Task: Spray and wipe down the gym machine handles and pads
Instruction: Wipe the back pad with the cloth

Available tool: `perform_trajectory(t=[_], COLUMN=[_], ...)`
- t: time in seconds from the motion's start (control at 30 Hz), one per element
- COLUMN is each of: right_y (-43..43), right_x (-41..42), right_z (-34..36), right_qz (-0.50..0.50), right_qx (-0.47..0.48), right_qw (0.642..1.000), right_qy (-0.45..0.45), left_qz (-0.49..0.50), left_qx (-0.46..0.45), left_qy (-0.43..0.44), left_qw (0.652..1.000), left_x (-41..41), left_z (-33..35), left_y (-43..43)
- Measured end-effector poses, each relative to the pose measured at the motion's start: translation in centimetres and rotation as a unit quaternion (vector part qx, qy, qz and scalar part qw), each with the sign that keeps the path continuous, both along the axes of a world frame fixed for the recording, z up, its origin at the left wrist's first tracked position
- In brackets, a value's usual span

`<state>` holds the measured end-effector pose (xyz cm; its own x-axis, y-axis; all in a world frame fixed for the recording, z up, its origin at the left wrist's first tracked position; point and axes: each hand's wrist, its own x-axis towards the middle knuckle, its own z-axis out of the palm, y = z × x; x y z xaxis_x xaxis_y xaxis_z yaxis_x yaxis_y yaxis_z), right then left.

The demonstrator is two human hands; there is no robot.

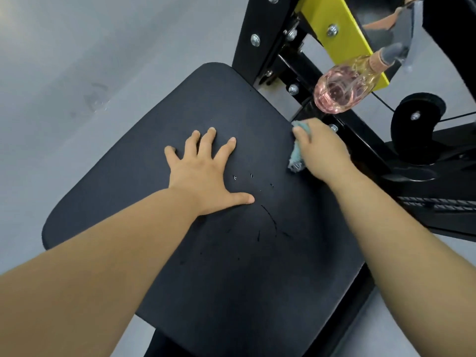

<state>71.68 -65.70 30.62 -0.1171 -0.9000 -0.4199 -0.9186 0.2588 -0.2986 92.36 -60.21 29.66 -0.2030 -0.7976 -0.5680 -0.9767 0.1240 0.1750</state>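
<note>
A black seat pad (pixel 159 191) of the gym machine fills the middle of the head view, with small cracks and wet marks near its centre. My left hand (pixel 206 173) lies flat on the pad, fingers spread. My right hand (pixel 319 148) grips a light blue cloth (pixel 296 157) at the pad's right edge. A clear spray bottle (pixel 340 88) with pink liquid and a grey trigger head stands on the machine frame just beyond my right hand.
The black machine frame (pixel 253 34) with bolts and a yellow plate (pixel 334 19) rises behind the pad. A black pulley wheel (pixel 414 122) and cables sit at the right. Grey floor (pixel 77 73) spreads to the left.
</note>
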Motion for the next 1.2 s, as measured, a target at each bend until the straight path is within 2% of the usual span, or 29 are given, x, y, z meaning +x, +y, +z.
perform_trajectory(t=[0.1, 0.2, 0.3, 0.33, 0.4, 0.47, 0.5, 0.57, 0.7, 0.9, 1.03, 1.1, 1.2], right_y=[1.9, -1.5, -6.9, -8.4, -10.3, -10.4, -9.8, -8.1, -5.0, -12.1, -14.7, -14.7, -15.1], right_x=[-0.9, 2.8, 8.1, 9.4, 11.2, 11.2, 10.5, 8.3, 5.0, 11.6, 14.9, 14.0, 11.5], right_z=[0.7, -0.2, -2.1, -2.5, -3.2, -3.4, -3.3, -3.1, -2.5, -4.3, -5.4, -5.3, -4.8], right_qz=[-0.018, -0.014, 0.026, 0.047, 0.069, 0.077, 0.071, 0.054, 0.036, 0.006, 0.102, 0.147, 0.115], right_qx=[-0.010, -0.011, -0.021, -0.021, -0.020, -0.014, -0.014, -0.022, -0.029, 0.002, -0.021, -0.025, 0.021], right_qw=[0.999, 0.998, 0.998, 0.997, 0.996, 0.995, 0.996, 0.998, 0.998, 0.996, 0.987, 0.984, 0.992], right_qy=[0.034, 0.062, 0.059, 0.058, 0.060, 0.066, 0.056, 0.037, 0.053, 0.090, 0.121, 0.098, 0.045], left_qz=[-0.004, 0.039, 0.154, 0.171, 0.178, 0.200, 0.217, 0.244, 0.242, 0.229, 0.227, 0.227, 0.220], left_qx=[0.009, 0.035, 0.066, 0.043, -0.020, -0.015, 0.002, 0.019, 0.027, 0.056, 0.055, 0.054, 0.045], left_qy=[0.048, 0.141, 0.289, 0.297, 0.213, 0.115, 0.097, 0.098, 0.080, 0.048, 0.044, 0.047, 0.042], left_qw=[0.999, 0.989, 0.942, 0.938, 0.960, 0.973, 0.971, 0.965, 0.967, 0.971, 0.971, 0.971, 0.974], left_x=[1.5, 3.3, 6.4, 7.4, 9.7, 11.4, 11.7, 11.9, 11.2, 10.7, 10.7, 10.9, 10.7], left_z=[0.5, 1.4, 1.8, 1.7, 0.9, 0.2, 0.0, -0.5, -0.5, -0.3, -0.2, -0.3, -0.4], left_y=[-0.5, -1.9, -3.0, -2.9, -2.3, -1.4, -0.9, -0.3, -0.9, -1.5, -1.6, -1.5, -1.3])
